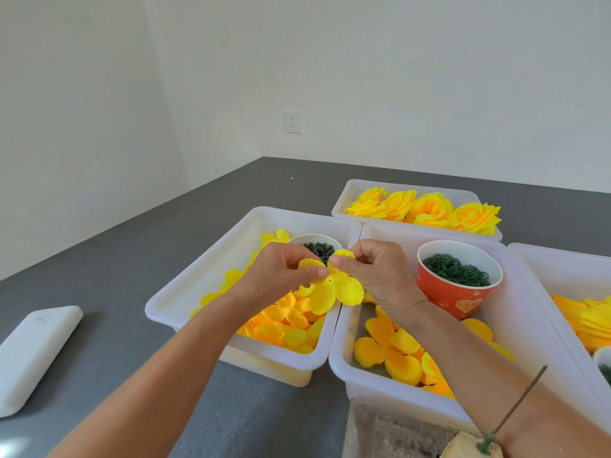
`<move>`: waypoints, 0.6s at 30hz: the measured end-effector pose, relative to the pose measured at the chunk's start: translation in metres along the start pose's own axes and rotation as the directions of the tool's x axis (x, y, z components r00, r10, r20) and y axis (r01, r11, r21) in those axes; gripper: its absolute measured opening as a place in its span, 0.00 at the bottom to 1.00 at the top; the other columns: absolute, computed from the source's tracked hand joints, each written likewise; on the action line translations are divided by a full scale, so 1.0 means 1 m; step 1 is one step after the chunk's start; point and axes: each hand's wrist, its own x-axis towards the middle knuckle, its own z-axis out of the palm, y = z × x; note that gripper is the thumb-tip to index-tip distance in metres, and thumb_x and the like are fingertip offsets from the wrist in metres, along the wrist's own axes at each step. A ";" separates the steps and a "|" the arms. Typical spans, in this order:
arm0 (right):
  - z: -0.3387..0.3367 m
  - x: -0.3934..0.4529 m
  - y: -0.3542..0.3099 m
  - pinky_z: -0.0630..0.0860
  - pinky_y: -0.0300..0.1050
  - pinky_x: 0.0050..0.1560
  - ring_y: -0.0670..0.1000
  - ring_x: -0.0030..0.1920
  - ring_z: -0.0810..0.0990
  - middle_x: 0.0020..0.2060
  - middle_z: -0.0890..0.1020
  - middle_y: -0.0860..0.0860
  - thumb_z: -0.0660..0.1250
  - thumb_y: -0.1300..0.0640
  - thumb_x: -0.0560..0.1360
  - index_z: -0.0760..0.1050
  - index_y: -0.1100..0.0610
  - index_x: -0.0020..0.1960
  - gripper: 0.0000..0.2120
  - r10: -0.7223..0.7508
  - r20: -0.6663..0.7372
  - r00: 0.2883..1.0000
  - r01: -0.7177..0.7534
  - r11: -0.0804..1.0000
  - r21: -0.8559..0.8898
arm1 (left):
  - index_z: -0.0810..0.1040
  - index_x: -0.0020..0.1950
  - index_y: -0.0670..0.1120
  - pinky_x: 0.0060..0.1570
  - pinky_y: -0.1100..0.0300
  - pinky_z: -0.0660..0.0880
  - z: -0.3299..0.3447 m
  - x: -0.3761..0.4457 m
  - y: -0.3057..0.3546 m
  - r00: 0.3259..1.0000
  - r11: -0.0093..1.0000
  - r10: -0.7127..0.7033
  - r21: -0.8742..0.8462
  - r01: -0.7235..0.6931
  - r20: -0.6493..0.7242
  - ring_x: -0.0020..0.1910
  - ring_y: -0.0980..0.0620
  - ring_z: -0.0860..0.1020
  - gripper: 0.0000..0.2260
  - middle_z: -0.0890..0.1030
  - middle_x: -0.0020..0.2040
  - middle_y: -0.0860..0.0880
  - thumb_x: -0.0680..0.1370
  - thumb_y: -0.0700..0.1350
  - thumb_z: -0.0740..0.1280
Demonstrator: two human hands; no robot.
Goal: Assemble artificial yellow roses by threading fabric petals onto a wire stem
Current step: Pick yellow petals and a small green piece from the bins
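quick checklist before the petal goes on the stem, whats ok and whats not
1. Petal piece held: ok, left hand and right hand both pinch its top edge.
2. Centre hole facing up: ok, a small dark dot shows mid-petal.
3. Single layer, not two stuck together: cannot tell.
4. Wire stem ready: ok, it stands upright in its block at bottom right, but neither hand is near it.
5. Green rings on hand: ok, the red cup holds plenty.
6. Room for the finished rose: ok, the far tray has space at its left end.
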 end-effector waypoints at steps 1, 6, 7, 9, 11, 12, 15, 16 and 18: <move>0.000 0.000 0.000 0.68 0.36 0.29 0.43 0.28 0.69 0.26 0.75 0.52 0.72 0.59 0.71 0.77 0.60 0.34 0.09 -0.004 0.045 0.999 0.002 0.999 0.034 | 0.81 0.37 0.46 0.30 0.67 0.72 -0.001 0.000 0.000 1.000 1.000 0.004 -0.030 -0.004 0.008 0.27 0.60 0.74 0.05 0.77 0.27 0.54 0.73 0.41 0.71; -0.002 0.001 -0.001 0.75 0.37 0.33 0.43 0.29 0.76 0.28 0.79 0.54 0.70 0.61 0.73 0.80 0.59 0.36 0.07 0.016 0.130 0.991 -0.023 0.998 0.056 | 0.75 0.32 0.45 0.27 0.69 0.70 -0.001 0.001 -0.002 1.000 0.999 0.000 -0.049 0.000 0.001 0.24 0.61 0.73 0.11 0.75 0.24 0.55 0.74 0.38 0.70; -0.002 0.001 -0.001 0.74 0.36 0.31 0.42 0.27 0.75 0.26 0.78 0.51 0.70 0.61 0.72 0.79 0.58 0.34 0.08 0.011 0.127 0.992 -0.015 0.999 0.034 | 0.74 0.31 0.46 0.27 0.69 0.69 -0.001 0.001 -0.003 1.000 0.999 0.009 -0.031 -0.009 0.014 0.24 0.61 0.72 0.12 0.74 0.23 0.55 0.73 0.38 0.70; -0.001 0.001 0.000 0.71 0.34 0.28 0.40 0.24 0.72 0.23 0.75 0.46 0.72 0.61 0.71 0.76 0.57 0.30 0.11 -0.009 0.115 0.993 0.011 1.000 -0.016 | 0.73 0.29 0.47 0.26 0.69 0.69 0.001 0.001 -0.005 0.999 1.000 0.027 0.013 -0.028 0.024 0.24 0.61 0.71 0.14 0.74 0.22 0.56 0.73 0.39 0.71; 0.000 0.000 0.002 0.65 0.31 0.26 0.40 0.22 0.67 0.20 0.69 0.43 0.73 0.59 0.70 0.72 0.55 0.27 0.16 -0.035 0.085 0.996 0.039 0.998 -0.047 | 0.71 0.28 0.47 0.26 0.68 0.66 0.002 0.002 -0.007 0.999 0.997 0.052 0.050 -0.052 0.002 0.24 0.60 0.68 0.15 0.72 0.22 0.55 0.72 0.40 0.73; 0.001 0.000 0.002 0.64 0.31 0.25 0.40 0.21 0.66 0.20 0.68 0.43 0.74 0.59 0.69 0.70 0.55 0.26 0.17 -0.046 0.066 0.997 0.050 0.997 -0.057 | 0.69 0.28 0.47 0.26 0.68 0.64 0.002 0.002 -0.008 0.998 0.996 0.063 0.063 -0.063 -0.008 0.24 0.59 0.66 0.16 0.71 0.23 0.53 0.71 0.41 0.73; 0.003 0.000 0.001 0.62 0.31 0.25 0.41 0.21 0.64 0.20 0.65 0.44 0.75 0.56 0.68 0.67 0.55 0.25 0.20 -0.065 0.031 0.997 0.067 0.996 -0.066 | 0.68 0.27 0.46 0.25 0.68 0.61 0.002 0.002 -0.010 0.997 0.994 0.083 0.067 -0.082 -0.006 0.25 0.58 0.62 0.17 0.68 0.25 0.48 0.71 0.41 0.73; 0.004 -0.001 0.000 0.62 0.32 0.25 0.42 0.22 0.63 0.20 0.64 0.43 0.75 0.55 0.67 0.66 0.54 0.24 0.21 -0.064 0.022 0.998 0.065 0.995 -0.076 | 0.68 0.27 0.46 0.25 0.68 0.61 0.003 0.001 -0.009 0.997 0.994 0.083 0.068 -0.082 -0.002 0.24 0.58 0.62 0.17 0.67 0.25 0.47 0.71 0.40 0.73; 0.004 -0.001 -0.002 0.63 0.33 0.25 0.42 0.21 0.63 0.17 0.63 0.44 0.74 0.54 0.68 0.64 0.53 0.22 0.23 -0.051 0.005 0.999 0.051 0.997 -0.052 | 0.68 0.28 0.44 0.25 0.68 0.62 0.003 0.001 -0.007 0.997 0.995 0.082 0.065 -0.081 -0.010 0.24 0.58 0.63 0.16 0.67 0.26 0.47 0.72 0.40 0.73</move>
